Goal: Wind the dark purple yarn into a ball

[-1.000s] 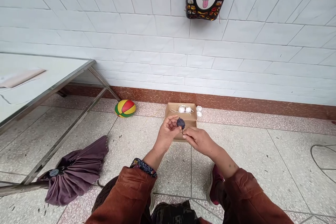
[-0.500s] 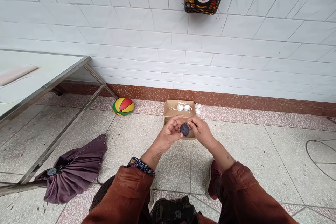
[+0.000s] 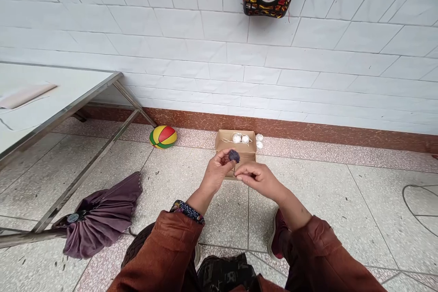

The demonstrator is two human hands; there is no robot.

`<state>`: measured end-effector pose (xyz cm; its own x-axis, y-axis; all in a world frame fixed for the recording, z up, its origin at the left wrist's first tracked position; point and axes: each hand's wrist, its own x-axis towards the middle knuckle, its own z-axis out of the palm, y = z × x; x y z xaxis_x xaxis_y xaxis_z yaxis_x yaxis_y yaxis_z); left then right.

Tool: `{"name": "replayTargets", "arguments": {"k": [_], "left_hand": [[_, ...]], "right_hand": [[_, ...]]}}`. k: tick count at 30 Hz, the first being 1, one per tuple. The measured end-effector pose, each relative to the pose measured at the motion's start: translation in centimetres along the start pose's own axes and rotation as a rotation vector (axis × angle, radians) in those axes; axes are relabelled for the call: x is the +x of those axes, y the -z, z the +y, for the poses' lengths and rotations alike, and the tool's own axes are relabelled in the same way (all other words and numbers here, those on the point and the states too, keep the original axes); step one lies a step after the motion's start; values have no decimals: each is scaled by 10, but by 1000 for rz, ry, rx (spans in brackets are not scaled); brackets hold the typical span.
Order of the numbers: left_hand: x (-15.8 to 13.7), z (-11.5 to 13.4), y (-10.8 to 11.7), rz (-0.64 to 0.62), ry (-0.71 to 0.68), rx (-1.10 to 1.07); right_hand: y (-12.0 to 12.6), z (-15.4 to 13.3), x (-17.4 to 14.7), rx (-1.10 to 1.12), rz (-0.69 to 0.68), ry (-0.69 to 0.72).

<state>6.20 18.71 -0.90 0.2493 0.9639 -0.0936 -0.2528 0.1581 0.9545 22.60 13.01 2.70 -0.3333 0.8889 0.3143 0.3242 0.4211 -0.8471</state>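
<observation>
My left hand (image 3: 216, 171) grips a small dark purple-grey ball of yarn (image 3: 234, 155) between thumb and fingers. Just below it to the right, my right hand (image 3: 256, 178) pinches the loose yarn end (image 3: 234, 170), a dark strand running down from the ball. Both hands are held over an open cardboard box (image 3: 251, 158) on the floor. In the raised back part of the box lie two white yarn balls (image 3: 241, 138) with loose strands. More white balls (image 3: 259, 140) sit on the floor just right of the box. My hands partly hide the box's inside.
A yellow, red and green ball (image 3: 163, 137) lies by the wall. At left stands a metal-framed table (image 3: 85, 84), with a folded purple umbrella (image 3: 102, 219) on the floor beneath its edge. A black basket (image 3: 270, 9) hangs on the wall. A wire frame (image 3: 407, 200) is at right.
My left hand has raised the dark yarn ball slightly and turned it. My right hand has moved down from the ball, drawing a strand out below it.
</observation>
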Motion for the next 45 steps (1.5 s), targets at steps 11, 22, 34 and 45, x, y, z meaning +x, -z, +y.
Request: {"name": "replayTargets", "arguments": {"k": [11, 22, 34, 45], "left_hand": [[-12, 0, -10, -394, -15, -43], [0, -7, 2, 14, 86, -200], [-14, 2, -5, -382, 29, -35], [1, -5, 0, 47, 66, -209]], "right_hand": [[15, 40, 3, -287, 258, -106], [-11, 35, -4, -535, -40, 60], [8, 45, 4, -332, 261, -74], [-18, 43, -6, -481, -87, -9]]}}
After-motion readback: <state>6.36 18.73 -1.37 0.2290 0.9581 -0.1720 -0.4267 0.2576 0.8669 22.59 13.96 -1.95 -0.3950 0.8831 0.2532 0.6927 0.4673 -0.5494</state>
